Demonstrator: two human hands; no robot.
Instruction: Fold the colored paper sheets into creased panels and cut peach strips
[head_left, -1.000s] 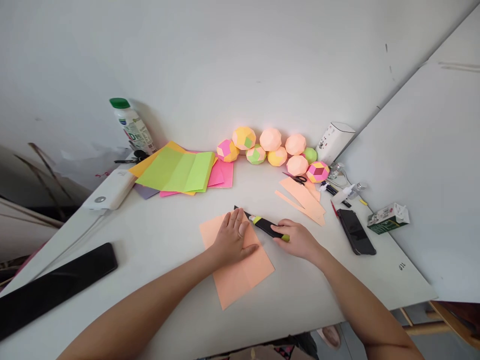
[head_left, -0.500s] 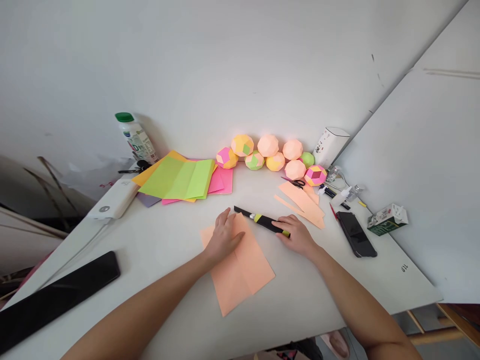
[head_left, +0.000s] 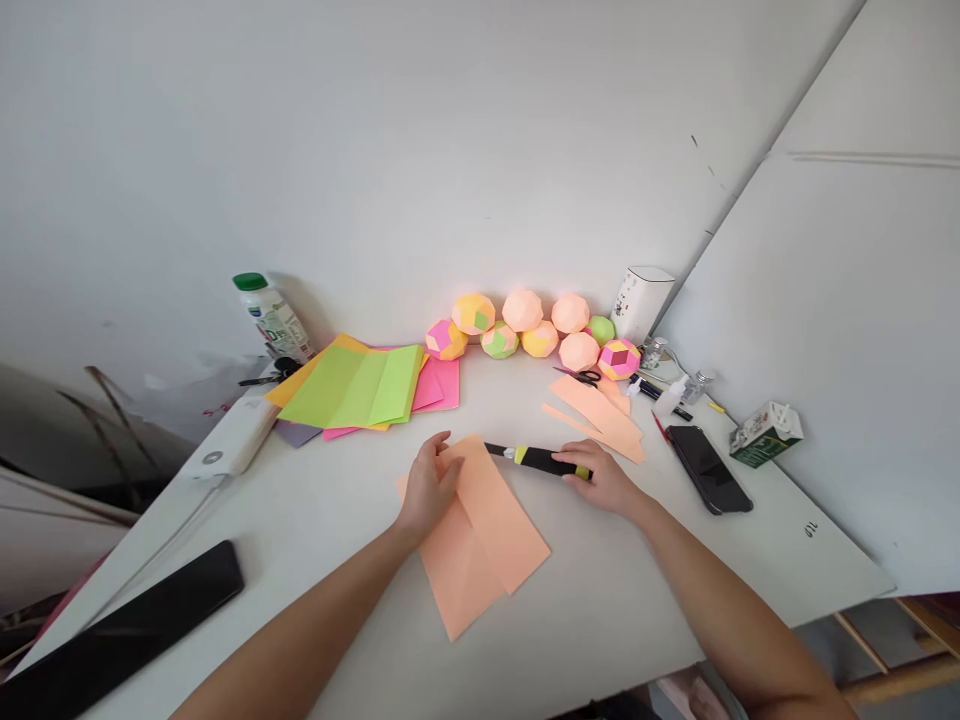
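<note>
A sheet of peach paper lies on the desk, folded over along one side into a long flap. My left hand is at its upper left, fingers curled at the edge of the flap and thumb against it. In my right hand is a utility knife with a black and yellow-green handle, gripped near its rear end. The knife's blade points left, and its tip meets the top of the fold, where the paper hides the end of it.
Green paper tops a coloured stack at back left, near a bottle. Several faceted paper balls line the wall. Peach offcuts, scissors, a phone and a carton lie right; a long black object lies front left.
The knife has turned flatter, and its blade tip has come to the paper's fold. My left hand has gone from spread on the sheet to curled at the flap. The view has shifted slightly.
</note>
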